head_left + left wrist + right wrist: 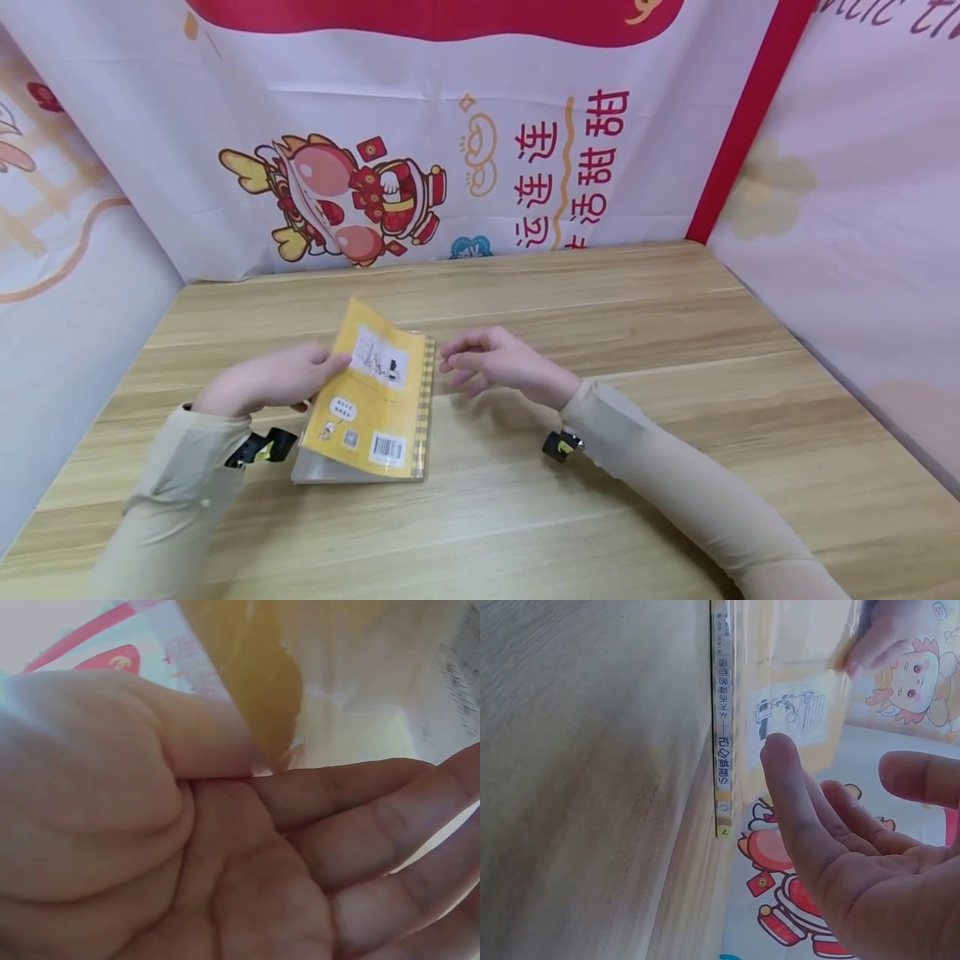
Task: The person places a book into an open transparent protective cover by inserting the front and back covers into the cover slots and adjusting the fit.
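Note:
A yellow book (375, 408) lies on the wooden table, its barcode side up and its spine to the right. The left hand (281, 377) pinches the cover's left edge between thumb and index finger, and the cover is raised off the pages (337, 473). In the left wrist view the thumb (202, 739) presses the edge of the yellow cover (259, 682), which looks glossy or plastic-wrapped. Just right of the spine hovers the right hand (506, 362), fingers loosely bent and holding nothing. The right wrist view shows the printed spine (723, 742) beside its fingers.
The wooden table (600, 517) reaches back to a printed cloth (337, 67) with a cartoon figure and red lettering. Cloth panels (862, 275) also stand along the left and right sides.

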Demonstrator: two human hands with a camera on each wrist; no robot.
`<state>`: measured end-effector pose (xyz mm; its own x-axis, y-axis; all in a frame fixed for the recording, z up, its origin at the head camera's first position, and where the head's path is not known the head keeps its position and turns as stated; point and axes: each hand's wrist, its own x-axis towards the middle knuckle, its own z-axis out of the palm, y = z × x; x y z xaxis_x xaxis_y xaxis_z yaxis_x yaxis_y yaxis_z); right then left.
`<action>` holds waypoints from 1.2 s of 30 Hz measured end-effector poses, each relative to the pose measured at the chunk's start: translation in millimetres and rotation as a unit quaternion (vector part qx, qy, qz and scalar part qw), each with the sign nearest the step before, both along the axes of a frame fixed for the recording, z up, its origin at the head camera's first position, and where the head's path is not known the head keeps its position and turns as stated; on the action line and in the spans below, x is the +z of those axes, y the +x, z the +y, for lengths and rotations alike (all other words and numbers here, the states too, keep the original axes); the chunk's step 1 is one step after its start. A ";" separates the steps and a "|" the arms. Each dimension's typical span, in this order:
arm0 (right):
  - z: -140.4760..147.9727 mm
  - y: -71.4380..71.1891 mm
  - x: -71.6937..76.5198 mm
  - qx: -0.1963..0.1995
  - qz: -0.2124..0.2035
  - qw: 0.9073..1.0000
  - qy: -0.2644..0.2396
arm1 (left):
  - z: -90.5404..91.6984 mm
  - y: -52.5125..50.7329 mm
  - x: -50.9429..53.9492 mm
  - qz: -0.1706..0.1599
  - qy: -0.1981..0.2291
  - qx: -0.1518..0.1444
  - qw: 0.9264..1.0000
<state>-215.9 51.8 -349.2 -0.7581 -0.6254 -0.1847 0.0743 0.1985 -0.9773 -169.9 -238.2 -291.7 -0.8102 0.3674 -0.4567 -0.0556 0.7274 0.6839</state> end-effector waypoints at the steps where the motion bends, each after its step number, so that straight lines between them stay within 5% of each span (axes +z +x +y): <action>1: -0.1 -0.1 -0.7 0.001 -0.001 1.000 0.000 | -1.6 0.5 -2.1 -0.003 0.004 0.003 1.000; 16: -0.9 -1.3 -4.4 -0.003 -0.004 1.000 0.026 | -16.0 -1.3 -18.4 -0.008 -0.070 0.025 0.997; 27: -0.5 -1.2 -5.9 -0.014 -0.019 0.999 0.044 | -26.4 -8.5 -26.4 -0.023 -0.080 0.084 0.993; 36: -0.6 -1.5 -9.9 -0.010 -0.033 0.999 0.038 | -21.4 -9.2 -36.8 -0.016 -0.108 0.084 0.990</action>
